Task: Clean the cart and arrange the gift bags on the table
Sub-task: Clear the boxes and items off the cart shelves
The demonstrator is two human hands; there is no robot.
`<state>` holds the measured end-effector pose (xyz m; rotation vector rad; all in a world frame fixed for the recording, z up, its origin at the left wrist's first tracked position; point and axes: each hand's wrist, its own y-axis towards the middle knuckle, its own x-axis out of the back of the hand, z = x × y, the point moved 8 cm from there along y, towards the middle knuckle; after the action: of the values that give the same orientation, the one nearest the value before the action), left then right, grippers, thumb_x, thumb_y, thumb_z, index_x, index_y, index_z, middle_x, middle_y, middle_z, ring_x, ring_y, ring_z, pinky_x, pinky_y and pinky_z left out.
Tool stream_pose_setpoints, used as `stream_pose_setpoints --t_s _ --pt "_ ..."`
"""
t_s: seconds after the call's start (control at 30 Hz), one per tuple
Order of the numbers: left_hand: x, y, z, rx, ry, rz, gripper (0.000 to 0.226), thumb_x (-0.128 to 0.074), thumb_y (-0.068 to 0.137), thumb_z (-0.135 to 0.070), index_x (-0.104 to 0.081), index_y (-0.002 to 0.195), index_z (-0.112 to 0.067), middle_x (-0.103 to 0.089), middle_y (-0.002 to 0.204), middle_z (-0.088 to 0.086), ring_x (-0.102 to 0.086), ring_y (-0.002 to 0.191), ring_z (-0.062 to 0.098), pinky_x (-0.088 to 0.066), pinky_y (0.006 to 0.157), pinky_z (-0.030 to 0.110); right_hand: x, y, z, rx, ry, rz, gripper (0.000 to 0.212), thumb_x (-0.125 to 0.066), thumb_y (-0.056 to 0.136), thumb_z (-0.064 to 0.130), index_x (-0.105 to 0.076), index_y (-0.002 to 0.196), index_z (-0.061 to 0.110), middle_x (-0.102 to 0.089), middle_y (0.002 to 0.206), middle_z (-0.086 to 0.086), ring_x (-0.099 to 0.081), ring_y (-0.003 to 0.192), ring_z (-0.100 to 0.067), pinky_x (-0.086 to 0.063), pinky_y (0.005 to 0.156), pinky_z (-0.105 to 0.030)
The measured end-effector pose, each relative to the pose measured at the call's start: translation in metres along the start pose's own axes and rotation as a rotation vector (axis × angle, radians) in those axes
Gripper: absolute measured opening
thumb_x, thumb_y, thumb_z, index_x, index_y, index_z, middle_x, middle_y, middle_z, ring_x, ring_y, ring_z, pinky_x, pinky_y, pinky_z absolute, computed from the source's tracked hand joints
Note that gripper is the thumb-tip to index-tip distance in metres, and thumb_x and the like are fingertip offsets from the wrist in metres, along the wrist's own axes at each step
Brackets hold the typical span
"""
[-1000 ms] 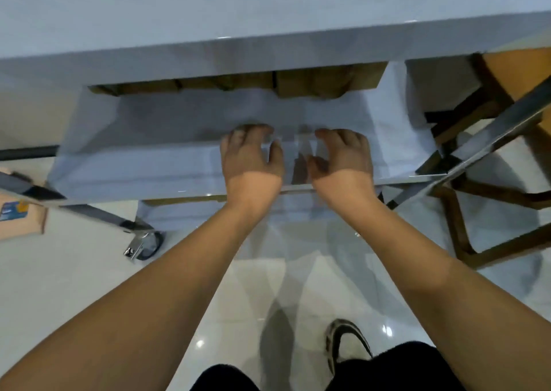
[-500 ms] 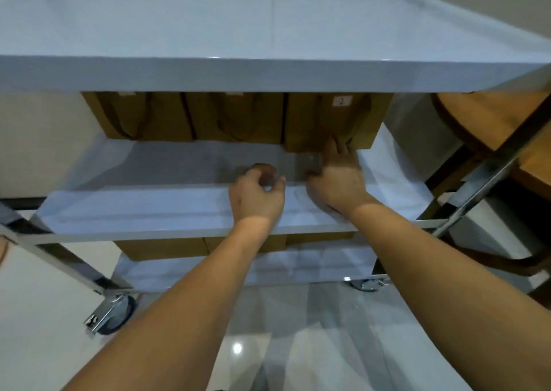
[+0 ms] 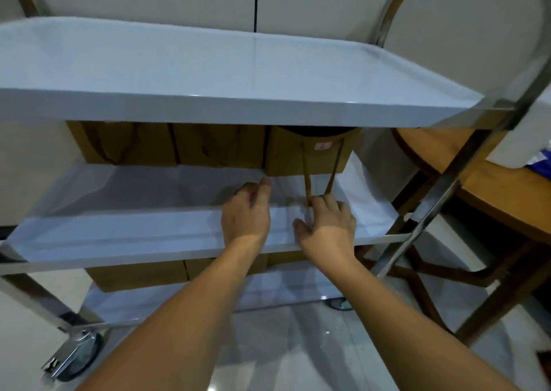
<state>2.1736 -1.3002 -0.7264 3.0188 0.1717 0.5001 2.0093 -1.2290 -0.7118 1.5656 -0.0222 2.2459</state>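
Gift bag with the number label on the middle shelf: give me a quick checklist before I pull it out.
1. Right hand grips the handles of the labelled gift bag: ok.
2. Left hand free to steady the bag: ok, it holds nothing.
3. Bag top clears the top shelf: cannot tell, the shelf hides it.
4. Path over the middle shelf front lip: ok.
5. Neighbouring gift bags apart from it: not ok, they stand right beside it.
6. Space on the wooden table: cannot tell.
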Motion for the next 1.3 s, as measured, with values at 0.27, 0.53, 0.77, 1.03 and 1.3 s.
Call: stream_pose_setpoints --t_s 0.27,0.53,0.77,1.03,1.3 --pt "-0.016 -0.007 -0.012 0.221 -0.225 0.008 0.083 -0.05 0.07 -0.09 -0.062 0.123 -0.028 -0.065 0.12 0.001 -0.06 0.11 0.028 -0.048 0.099 0.043 0.026 -0.041 -0.012 -0.054 0.104 -0.103 0.002 -0.063 0.092 0.022 -0.062 0.09 0.023 -0.062 0.091 0.002 -0.049 0.099 -0.021 -0.046 0.083 -0.036" --pt "-0.051 -0.024 -0.011 0.397 -0.315 -0.015 0.023 -0.071 0.086 -0.021 -0.061 0.093 -0.04 -0.068 0.099 -0.007 -0.068 0.096 0.024 -0.057 0.092 0.046 0.045 -0.064 -0.024 -0.053 0.126 -0.171 0.042 -0.06 0.089 0.008 -0.036 0.062 0.029 -0.043 0.065 0.008 -0.039 0.072 -0.008 -0.024 0.056 -0.018" --pt "-0.039 -0.033 -0.001 0.362 -0.158 0.022 0.045 -0.062 0.09 0.0 -0.05 0.071 -0.039 -0.059 0.083 -0.006 -0.072 0.088 0.03 -0.061 0.082 0.047 0.056 -0.066 -0.028 -0.019 0.062 -0.153 0.052 -0.067 0.087 0.01 -0.053 0.135 0.028 -0.047 0.093 0.014 -0.048 0.094 -0.011 -0.042 0.073 -0.023" --pt "-0.01 -0.066 -0.008 0.242 -0.12 -0.007 0.047 -0.057 0.089 0.007 -0.066 0.124 -0.023 -0.05 0.086 -0.013 -0.066 0.101 0.029 -0.06 0.088 0.045 0.025 -0.052 0.004 0.108 -0.119 0.036 0.067 -0.057 0.091 0.01 -0.033 0.151 0.028 -0.059 0.092 0.001 -0.043 0.091 -0.019 -0.036 0.068 -0.03" --pt "-0.007 -0.063 -0.004 0.255 -0.111 -0.096 0.034 -0.065 0.089 0.0 -0.068 0.107 -0.028 -0.064 0.087 -0.012 -0.063 0.09 0.016 -0.059 0.091 0.037 0.02 -0.042 0.003 0.225 0.03 -0.126 0.013 -0.077 0.072 0.008 -0.066 0.071 0.014 -0.062 0.062 -0.004 -0.056 0.063 -0.028 -0.043 0.052 -0.029"
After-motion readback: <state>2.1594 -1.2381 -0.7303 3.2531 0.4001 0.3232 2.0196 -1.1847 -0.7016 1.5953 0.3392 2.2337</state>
